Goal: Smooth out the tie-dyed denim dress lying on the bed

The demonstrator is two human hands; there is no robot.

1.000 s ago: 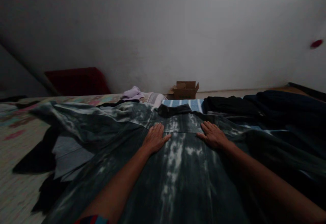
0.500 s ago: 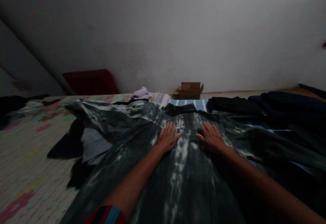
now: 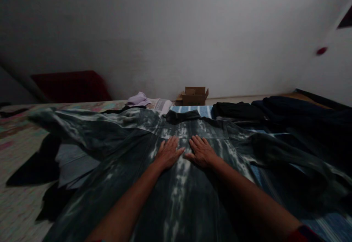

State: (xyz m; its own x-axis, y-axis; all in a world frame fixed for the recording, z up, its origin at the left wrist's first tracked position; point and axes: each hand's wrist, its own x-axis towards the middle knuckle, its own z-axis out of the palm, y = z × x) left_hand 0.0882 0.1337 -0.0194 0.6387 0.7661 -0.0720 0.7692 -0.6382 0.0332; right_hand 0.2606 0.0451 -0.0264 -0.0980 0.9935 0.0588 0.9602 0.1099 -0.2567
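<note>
A dark grey-green shirt (image 3: 178,194) with pale tie-dye streaks lies spread out before me, its collar (image 3: 183,116) at the far end and a sleeve out to each side. My left hand (image 3: 168,153) rests flat on its upper middle, fingers pointing away from me. Close beside it, my right hand (image 3: 202,151) also presses flat on the cloth, just right of the central pale streak. Both hands have their fingers extended and grip nothing.
Grey folded cloth (image 3: 75,161) and black garments (image 3: 34,165) lie at the left on a flowered cover (image 3: 16,201). Dark folded clothes (image 3: 239,110) are stacked at the right on a blue striped cloth (image 3: 332,227). A cardboard box (image 3: 194,97) stands by the wall; lilac cloth (image 3: 138,99) lies nearby.
My hands have slid a little nearer to me on the shirt and closer together. The view has turned slightly right, and more blue striped cloth shows beneath the right sleeve.
</note>
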